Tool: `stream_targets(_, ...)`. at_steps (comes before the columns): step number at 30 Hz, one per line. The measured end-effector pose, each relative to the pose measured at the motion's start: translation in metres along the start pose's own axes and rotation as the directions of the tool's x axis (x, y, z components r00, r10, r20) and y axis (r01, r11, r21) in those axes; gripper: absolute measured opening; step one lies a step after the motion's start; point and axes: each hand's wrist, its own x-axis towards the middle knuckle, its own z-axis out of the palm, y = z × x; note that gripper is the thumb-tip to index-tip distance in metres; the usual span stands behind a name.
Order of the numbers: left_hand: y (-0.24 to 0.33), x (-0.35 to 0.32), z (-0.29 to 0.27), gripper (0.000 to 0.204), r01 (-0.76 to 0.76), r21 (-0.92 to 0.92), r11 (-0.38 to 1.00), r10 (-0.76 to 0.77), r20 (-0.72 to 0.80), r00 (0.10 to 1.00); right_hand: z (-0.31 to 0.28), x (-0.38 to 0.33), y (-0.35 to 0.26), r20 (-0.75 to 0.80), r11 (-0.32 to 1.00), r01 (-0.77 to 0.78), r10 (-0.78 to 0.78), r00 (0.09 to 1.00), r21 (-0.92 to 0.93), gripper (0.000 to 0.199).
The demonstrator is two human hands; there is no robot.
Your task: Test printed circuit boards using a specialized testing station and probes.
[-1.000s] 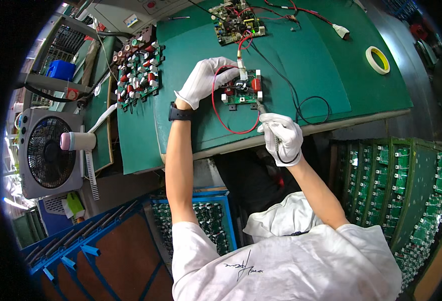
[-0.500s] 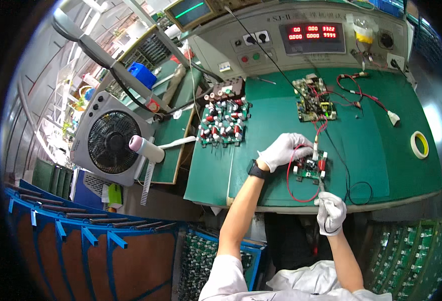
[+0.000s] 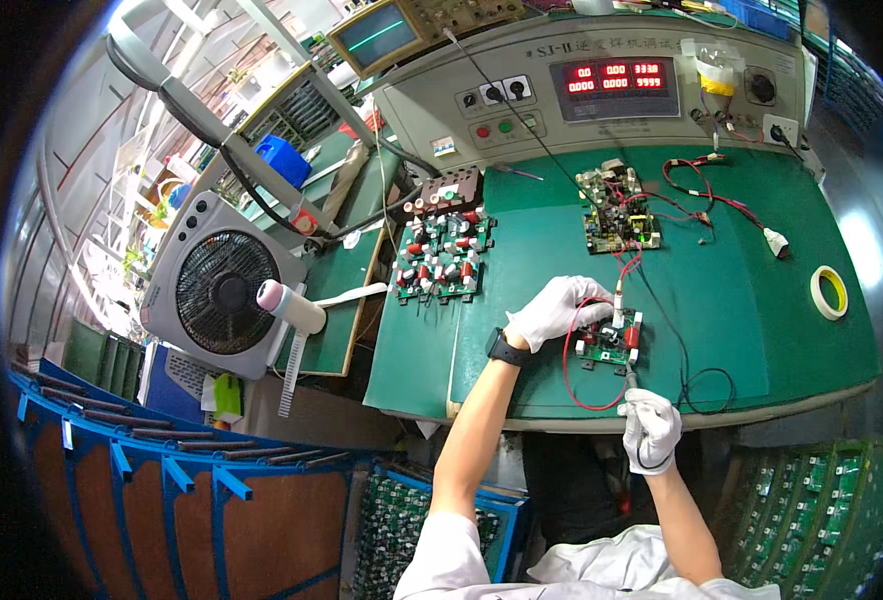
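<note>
A small green circuit board [image 3: 606, 347] with a red component and white parts lies near the front of the green bench. My left hand [image 3: 556, 313], in a white glove, has its fingers closed at the board's upper left; what they pinch is hidden. From those fingertips a thin red wire [image 3: 567, 372] loops down toward my right hand [image 3: 651, 430]. Also gloved, my right hand is closed round a dark, slim probe [image 3: 632, 378], its tip at the board's lower right edge. A white connector [image 3: 618, 305] with red leads stands at the board's top.
Behind lies a larger circuit board [image 3: 619, 215], wired to the small one. Several populated boards [image 3: 441, 262] sit at the left. A tape roll [image 3: 829, 292] and cable with a white plug [image 3: 775, 242] lie right. A test panel [image 3: 616, 88] backs the bench; a fan [image 3: 226, 290] stands left.
The whole view has shifted slightly. Both hands keep their places at the small board, the left at its upper left and the right with the probe at its lower edge.
</note>
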Motion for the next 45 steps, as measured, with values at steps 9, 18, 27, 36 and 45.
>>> stream_targets(9, -0.005, -0.005, 0.002, 0.024, -0.075, 0.029, 0.997, 0.077, -0.046, 0.996, -0.002, 0.001, -0.004, 0.009, 0.998, 0.054, -0.054, 0.999, -0.024, 0.016)
stream_targets(18, -0.007, -0.006, 0.011, 0.021, -0.085, -0.090, 0.992, 0.080, -0.060, 0.995, -0.002, -0.001, -0.003, 0.037, 0.990, 0.067, -0.062, 0.997, -0.123, 0.018)
stream_targets(27, -0.010, 0.002, 0.000, 0.022, 0.049, 0.008, 0.999, -0.050, 0.023, 0.999, -0.001, 0.006, 0.002, 0.078, 0.988, 0.078, -0.067, 0.995, -0.137, 0.022)
stream_targets(36, -0.004, -0.003, -0.002, 0.019, 0.122, -0.135, 0.983, -0.120, 0.021, 0.992, -0.003, 0.010, -0.007, 0.070, 0.975, 0.141, -0.131, 0.989, -0.174, 0.023)
stream_targets(45, -0.001, -0.003, 0.008, 0.023, -0.027, -0.025, 0.999, 0.027, 0.019, 0.999, -0.005, -0.005, 0.000, 0.069, 0.986, 0.092, -0.082, 0.994, -0.140, 0.023)
